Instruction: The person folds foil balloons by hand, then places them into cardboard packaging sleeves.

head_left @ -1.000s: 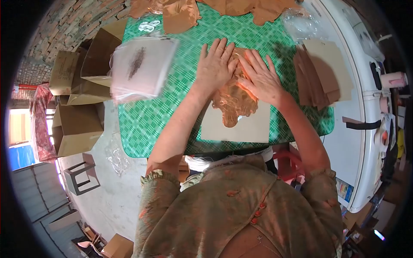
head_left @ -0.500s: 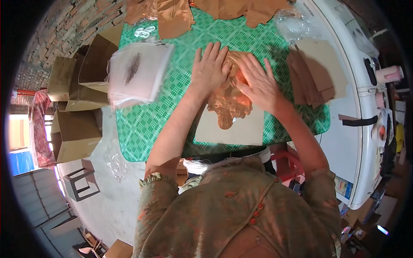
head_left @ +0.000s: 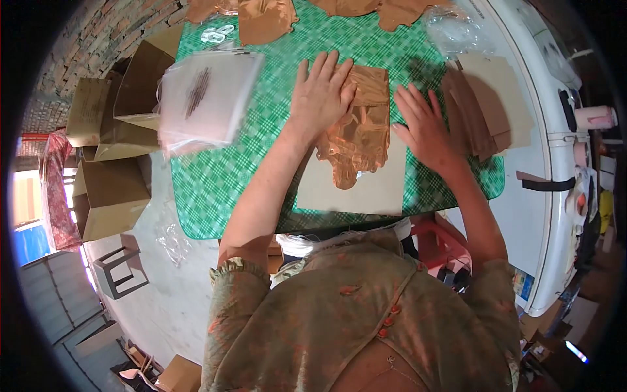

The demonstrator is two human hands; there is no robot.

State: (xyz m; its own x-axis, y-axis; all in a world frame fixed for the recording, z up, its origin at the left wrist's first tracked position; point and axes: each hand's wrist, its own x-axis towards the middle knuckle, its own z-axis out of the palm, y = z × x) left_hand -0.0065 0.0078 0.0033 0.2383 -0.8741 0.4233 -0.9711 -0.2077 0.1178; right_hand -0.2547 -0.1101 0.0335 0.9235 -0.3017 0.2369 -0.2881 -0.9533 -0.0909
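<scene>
A shiny copper-coloured foil piece [head_left: 363, 127] with a scalloped lower outline lies on a pale board [head_left: 346, 196], on the green checked tablecloth [head_left: 215, 189]. My left hand [head_left: 321, 97] rests flat over the foil's upper left edge, its fingers stretched out and pointing away from me. To the right of the foil, my right hand [head_left: 424, 130] is spread over the cloth, apart from the foil and holding nothing. Part of the foil's left side is hidden under my left hand.
Clear plastic sleeves [head_left: 209, 98] are stacked on the left. Brown and tan boards [head_left: 493, 108] lie at the right, below crumpled clear plastic [head_left: 457, 31]. More copper foil [head_left: 266, 21] lies along the far edge. Open cardboard boxes [head_left: 117, 196] stand left of the table.
My right hand has come off the foil and moved right onto the cloth beside it. The foil's upper right part is now uncovered. My left hand stays on the foil. The view has shifted slightly.
</scene>
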